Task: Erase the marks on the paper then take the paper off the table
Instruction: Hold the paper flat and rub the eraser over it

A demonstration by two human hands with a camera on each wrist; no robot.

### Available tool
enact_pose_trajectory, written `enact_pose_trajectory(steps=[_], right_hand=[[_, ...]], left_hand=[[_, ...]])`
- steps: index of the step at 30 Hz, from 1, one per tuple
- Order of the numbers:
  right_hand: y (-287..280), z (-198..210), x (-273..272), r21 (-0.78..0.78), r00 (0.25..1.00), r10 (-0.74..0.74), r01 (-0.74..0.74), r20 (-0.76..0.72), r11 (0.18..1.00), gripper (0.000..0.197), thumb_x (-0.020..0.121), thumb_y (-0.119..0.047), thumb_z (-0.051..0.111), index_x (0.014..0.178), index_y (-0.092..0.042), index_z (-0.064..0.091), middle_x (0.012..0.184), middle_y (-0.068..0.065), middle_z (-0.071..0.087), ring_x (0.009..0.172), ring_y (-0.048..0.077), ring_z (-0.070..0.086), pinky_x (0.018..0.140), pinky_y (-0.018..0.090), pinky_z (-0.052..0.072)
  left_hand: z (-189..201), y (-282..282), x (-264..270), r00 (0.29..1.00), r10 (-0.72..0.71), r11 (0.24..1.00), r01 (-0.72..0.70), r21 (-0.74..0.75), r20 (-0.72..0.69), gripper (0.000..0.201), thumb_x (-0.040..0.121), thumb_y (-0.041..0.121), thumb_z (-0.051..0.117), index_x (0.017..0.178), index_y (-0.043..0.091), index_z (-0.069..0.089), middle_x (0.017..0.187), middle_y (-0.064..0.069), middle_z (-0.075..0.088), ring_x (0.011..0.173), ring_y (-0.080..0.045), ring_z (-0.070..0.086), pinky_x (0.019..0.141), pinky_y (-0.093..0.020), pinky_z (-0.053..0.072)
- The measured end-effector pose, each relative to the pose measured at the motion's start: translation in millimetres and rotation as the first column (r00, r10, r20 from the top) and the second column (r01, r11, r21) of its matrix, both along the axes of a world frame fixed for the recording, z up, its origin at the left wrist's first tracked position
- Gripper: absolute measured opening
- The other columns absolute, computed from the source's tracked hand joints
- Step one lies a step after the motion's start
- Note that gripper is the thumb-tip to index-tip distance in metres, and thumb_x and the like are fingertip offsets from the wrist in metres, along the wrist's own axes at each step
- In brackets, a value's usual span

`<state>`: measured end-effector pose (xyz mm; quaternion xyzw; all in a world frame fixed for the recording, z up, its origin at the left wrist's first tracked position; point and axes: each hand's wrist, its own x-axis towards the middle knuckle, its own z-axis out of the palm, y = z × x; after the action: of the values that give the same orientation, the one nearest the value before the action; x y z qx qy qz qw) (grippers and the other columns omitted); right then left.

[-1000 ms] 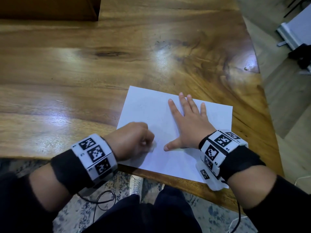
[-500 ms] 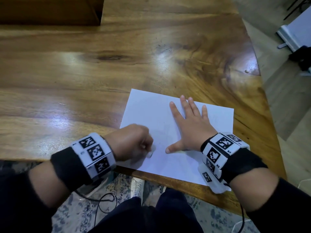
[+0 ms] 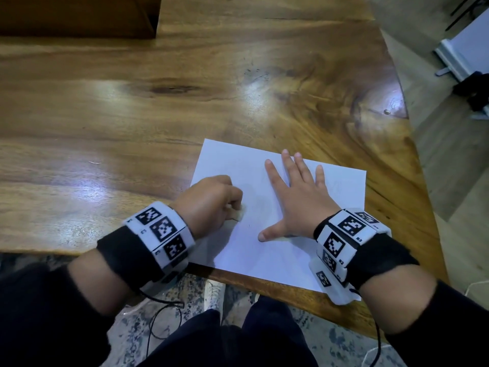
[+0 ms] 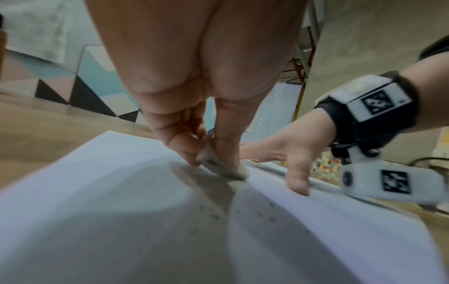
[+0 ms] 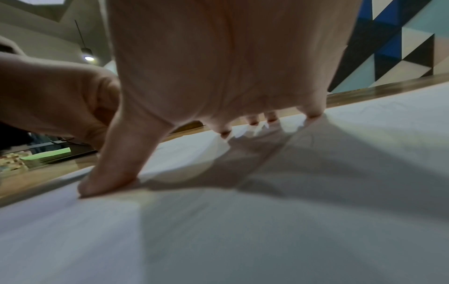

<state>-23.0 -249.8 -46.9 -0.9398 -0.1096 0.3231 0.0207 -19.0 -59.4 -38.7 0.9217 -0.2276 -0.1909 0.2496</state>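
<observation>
A white sheet of paper [image 3: 267, 250] lies on the wooden table [image 3: 132, 123] near its front edge. My left hand [image 3: 211, 205] pinches a small pale eraser [image 3: 238, 214] and presses it onto the paper's left half; in the left wrist view the eraser [image 4: 221, 167] touches the sheet [image 4: 121, 211], with small dark crumbs in front of it. My right hand [image 3: 296, 197] lies flat on the paper with fingers spread. In the right wrist view its thumb and fingertips [image 5: 313, 115] press down on the sheet [image 5: 243, 230]. Faint pencil marks show near the right edge.
The table's front edge [image 3: 251, 282] runs just below the paper, my legs and a patterned rug beneath it. A dark wooden block [image 3: 76, 17] sits at the far left. A small bead-like object [image 3: 386, 111] lies far right. White equipment [image 3: 465, 51] stands on the floor.
My left hand with the eraser has shifted slightly away from me and back across the paper in small rubbing strokes. The right hand stays flat in the same place.
</observation>
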Motion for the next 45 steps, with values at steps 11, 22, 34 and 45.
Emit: enact_pose_trajectory(steps=[11, 22, 34, 45], right_hand=[[-1, 1, -1, 0.034, 1.0, -0.005, 0.005, 0.015, 0.999, 0.14, 0.056, -0.079, 0.066, 0.145, -0.026, -0.028, 0.149, 0.006, -0.04, 0.138, 0.026, -0.036, 0.113, 0.057, -0.013], [-24, 4, 8, 0.22, 0.999, -0.034, 0.026, 0.033, 0.975, 0.132, 0.065, -0.054, 0.079, 0.15, -0.014, -0.014, 0.156, -0.003, -0.025, 0.144, 0.013, -0.021, 0.118, 0.038, -0.009], [-21, 1, 6, 0.183, 0.998, -0.003, -0.009, 0.066, 0.983, 0.127, 0.067, -0.061, 0.073, 0.15, -0.023, -0.014, 0.155, -0.003, -0.029, 0.143, 0.016, -0.023, 0.117, 0.041, -0.01], [-22, 0, 7, 0.195, 0.997, -0.013, -0.002, 0.073, 0.981, 0.126, 0.068, -0.06, 0.073, 0.15, -0.023, -0.015, 0.155, -0.003, -0.03, 0.143, 0.016, -0.025, 0.116, 0.04, -0.012]], left_hand=[[5, -34, 13, 0.999, -0.033, 0.998, 0.035, 0.058, -0.038, 0.005, 0.077, 0.012, 0.062, 0.082, 0.011, 0.064, 0.082, -0.002, 0.048, 0.078, -0.022, 0.05, 0.068, -0.025, 0.036], [9, -21, 1, 0.975, -0.133, 0.985, 0.15, 0.081, -0.18, 0.004, 0.07, 0.021, 0.07, 0.071, 0.018, 0.068, 0.067, 0.006, 0.054, 0.067, -0.012, 0.048, 0.054, -0.012, 0.032], [7, -46, 58, 0.993, -0.022, 0.995, 0.034, 0.098, -0.12, 0.006, 0.073, 0.013, 0.068, 0.078, 0.012, 0.067, 0.07, 0.002, 0.055, 0.064, -0.015, 0.048, 0.053, -0.016, 0.032], [5, -49, 52, 0.986, -0.104, 0.986, 0.12, 0.115, -0.132, 0.006, 0.071, 0.009, 0.066, 0.075, 0.014, 0.067, 0.067, 0.004, 0.054, 0.066, -0.016, 0.05, 0.056, -0.018, 0.035]])
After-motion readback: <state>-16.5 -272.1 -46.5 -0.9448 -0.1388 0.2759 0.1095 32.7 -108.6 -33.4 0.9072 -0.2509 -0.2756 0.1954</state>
